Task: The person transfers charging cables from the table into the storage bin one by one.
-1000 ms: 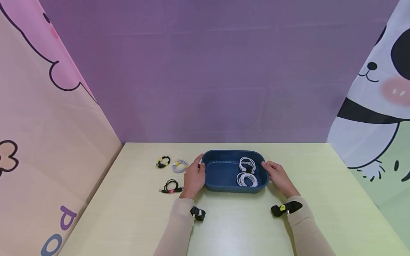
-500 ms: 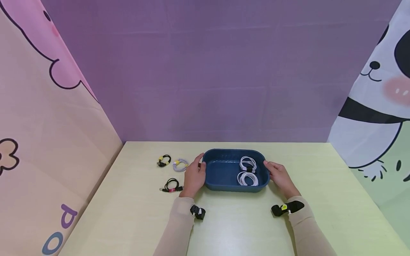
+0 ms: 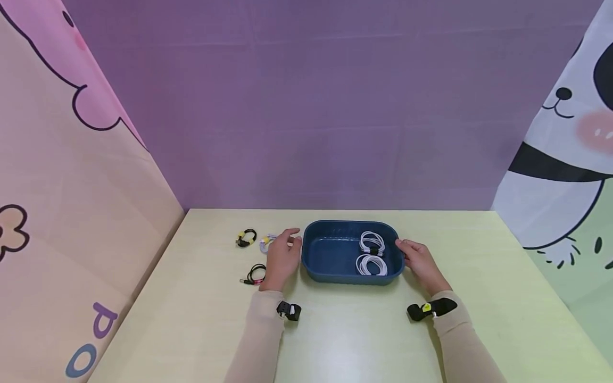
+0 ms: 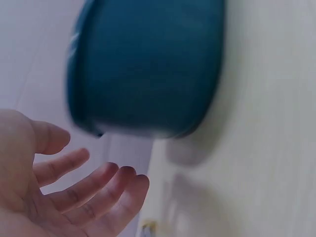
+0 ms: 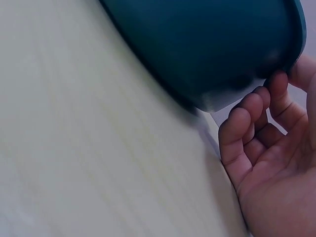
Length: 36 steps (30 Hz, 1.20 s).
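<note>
Your left hand (image 3: 281, 263): fingers loosely bent and apart, just off the tray's left end. Your right hand (image 3: 421, 263): thumb and index finger clamped on the right rim of the tray (image 3: 330, 256). The tray is toward the far side of the table (image 3: 354, 340), two white cables (image 3: 364, 261) coiled in its right half. Left of it, partly behind your left hand: a pale cable (image 3: 264, 246) and the near black cable (image 3: 251, 281); the far black cable (image 3: 243, 243) shows whole.

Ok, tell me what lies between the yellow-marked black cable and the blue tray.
The head view shows a pale coiled cable beside the yellow-marked black cable, then the left hand, partly covering that pale coil, nearest the blue tray.
</note>
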{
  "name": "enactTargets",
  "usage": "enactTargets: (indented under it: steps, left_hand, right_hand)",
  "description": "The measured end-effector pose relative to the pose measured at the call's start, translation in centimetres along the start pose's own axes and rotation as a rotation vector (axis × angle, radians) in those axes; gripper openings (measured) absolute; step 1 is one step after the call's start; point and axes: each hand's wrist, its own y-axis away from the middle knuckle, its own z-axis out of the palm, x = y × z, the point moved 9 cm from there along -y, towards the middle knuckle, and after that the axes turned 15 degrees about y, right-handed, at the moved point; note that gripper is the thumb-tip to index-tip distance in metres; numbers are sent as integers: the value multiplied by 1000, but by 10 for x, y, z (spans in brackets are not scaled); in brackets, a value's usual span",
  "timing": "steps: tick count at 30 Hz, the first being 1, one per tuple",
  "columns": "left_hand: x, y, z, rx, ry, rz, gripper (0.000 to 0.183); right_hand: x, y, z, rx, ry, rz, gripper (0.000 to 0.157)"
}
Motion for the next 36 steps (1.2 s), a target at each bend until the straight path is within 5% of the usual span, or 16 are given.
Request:
enactTargets:
  steps: [8,19,28,36]
  left_hand:
    - [6,-3,-39,8,-52,-1,21]
    - [-9,4,-89,-61,-180,-90,15]
    - [-35,13,-99,-189,-234,-215,16]
    - [-56,13,-100,-208,-254,-266,13]
  right_hand:
    - [-2,2,0,3,-16,3,30]
    - [-3,1,0,4,-8,-13,32]
    - [-2,2,0,-1,-24,7,30]
    - [1,0,0,-7,-34,24,29]
